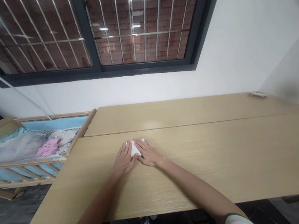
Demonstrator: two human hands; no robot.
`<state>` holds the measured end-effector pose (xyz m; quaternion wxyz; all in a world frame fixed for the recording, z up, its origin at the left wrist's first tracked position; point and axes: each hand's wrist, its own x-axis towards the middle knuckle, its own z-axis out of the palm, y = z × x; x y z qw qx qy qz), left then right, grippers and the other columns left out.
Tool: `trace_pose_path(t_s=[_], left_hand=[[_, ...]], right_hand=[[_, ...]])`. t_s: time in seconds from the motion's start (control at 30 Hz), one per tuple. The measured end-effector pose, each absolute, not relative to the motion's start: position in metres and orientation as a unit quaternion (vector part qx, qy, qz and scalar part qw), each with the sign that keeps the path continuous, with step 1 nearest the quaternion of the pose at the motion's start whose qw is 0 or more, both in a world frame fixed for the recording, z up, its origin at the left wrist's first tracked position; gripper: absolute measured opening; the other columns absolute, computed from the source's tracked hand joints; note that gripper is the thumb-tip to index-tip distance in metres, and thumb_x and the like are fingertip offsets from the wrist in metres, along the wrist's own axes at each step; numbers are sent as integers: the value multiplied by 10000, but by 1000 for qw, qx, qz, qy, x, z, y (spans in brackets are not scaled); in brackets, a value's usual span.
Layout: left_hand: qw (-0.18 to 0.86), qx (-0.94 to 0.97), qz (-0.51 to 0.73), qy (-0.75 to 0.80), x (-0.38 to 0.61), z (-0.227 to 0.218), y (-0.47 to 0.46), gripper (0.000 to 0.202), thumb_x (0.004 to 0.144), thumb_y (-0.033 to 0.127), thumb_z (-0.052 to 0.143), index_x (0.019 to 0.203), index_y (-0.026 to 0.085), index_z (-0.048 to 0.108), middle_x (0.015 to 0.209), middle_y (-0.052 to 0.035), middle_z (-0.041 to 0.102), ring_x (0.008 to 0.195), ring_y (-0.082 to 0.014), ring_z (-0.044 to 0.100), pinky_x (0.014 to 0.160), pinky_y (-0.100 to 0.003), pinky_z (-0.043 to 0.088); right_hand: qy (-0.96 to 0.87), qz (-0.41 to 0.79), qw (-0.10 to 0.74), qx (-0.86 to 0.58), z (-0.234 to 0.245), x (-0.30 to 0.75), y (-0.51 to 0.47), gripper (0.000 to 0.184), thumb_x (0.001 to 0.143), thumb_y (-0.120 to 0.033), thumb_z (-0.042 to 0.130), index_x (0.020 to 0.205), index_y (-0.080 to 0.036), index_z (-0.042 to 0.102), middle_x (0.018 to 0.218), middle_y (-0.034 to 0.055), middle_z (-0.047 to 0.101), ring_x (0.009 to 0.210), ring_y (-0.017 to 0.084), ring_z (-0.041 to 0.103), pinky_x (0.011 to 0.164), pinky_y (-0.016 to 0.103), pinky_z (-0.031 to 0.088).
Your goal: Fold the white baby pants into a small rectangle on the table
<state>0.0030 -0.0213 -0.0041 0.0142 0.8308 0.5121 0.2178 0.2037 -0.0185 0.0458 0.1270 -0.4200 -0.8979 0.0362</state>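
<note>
A small white piece of paper or tissue [135, 150] lies on the pale wooden tabletop [213, 155], left of its middle. My left hand [124, 159] rests flat over its left side, fingers stretched forward. From the right, my right hand [146, 152] lies flat over the other side, its fingers also straight. The two thumbs meet just below the white piece, and both palms face down. Much of the white piece is hidden beneath my fingers, so its full outline and any folds cannot be made out.
A wooden crib [32, 163] with blue lining, pink cloth and other bedding stands against the table's left side. Behind runs a white wall [146, 86] under a barred window [141, 28]. A small flat object [258, 94] lies at the far right corner.
</note>
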Motion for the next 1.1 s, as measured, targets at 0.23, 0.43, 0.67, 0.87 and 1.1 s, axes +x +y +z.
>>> trace_pose_path(t_s=[0.23, 0.43, 0.67, 0.87, 1.1], left_hand=[[-10, 847, 220, 483, -25, 5, -27, 710, 1029, 567, 303, 1564, 101, 282, 1601, -187, 341, 1512, -332, 251, 1188, -519, 323], [9, 854, 238, 463, -25, 21, -28, 689, 955, 579, 494, 1479, 136, 426, 1543, -194, 435, 1441, -317, 400, 1166, -492, 352], [107, 815, 271, 501, -18, 35, -10, 447, 898, 310, 562, 1327, 185, 578, 1431, -130, 579, 1310, -273, 548, 1135, -428, 387], [107, 763, 332, 545, -29, 70, -18, 304, 983, 353, 433, 1114, 187, 651, 1138, -121, 712, 1101, -289, 645, 1007, -446, 476], [274, 658, 346, 610, -16, 53, -45, 465, 940, 400, 565, 1305, 129, 465, 902, -65, 733, 796, -214, 712, 716, -307, 533]], right_hand=[[-876, 52, 149, -456, 51, 234, -28, 849, 1009, -651, 272, 1610, -62, 156, 1663, 202, 151, 1563, 292, 71, 1255, 513, 109], [-900, 87, 173, -389, 58, 237, -28, 787, 982, -588, 457, 1594, -133, 261, 1656, 175, 232, 1543, 298, 174, 1239, 505, 153], [-875, 132, 201, -421, 60, 227, -2, 608, 862, -256, 598, 1443, -147, 457, 1437, 177, 555, 1336, 308, 486, 1144, 501, 276], [-789, 237, 355, -442, 94, 220, 25, 448, 858, -300, 606, 1271, -183, 476, 1107, 82, 666, 1045, 237, 606, 955, 392, 452], [-745, 350, 362, -437, 101, 208, 52, 548, 826, -387, 702, 1280, -209, 452, 987, 24, 632, 852, 177, 620, 756, 298, 503]])
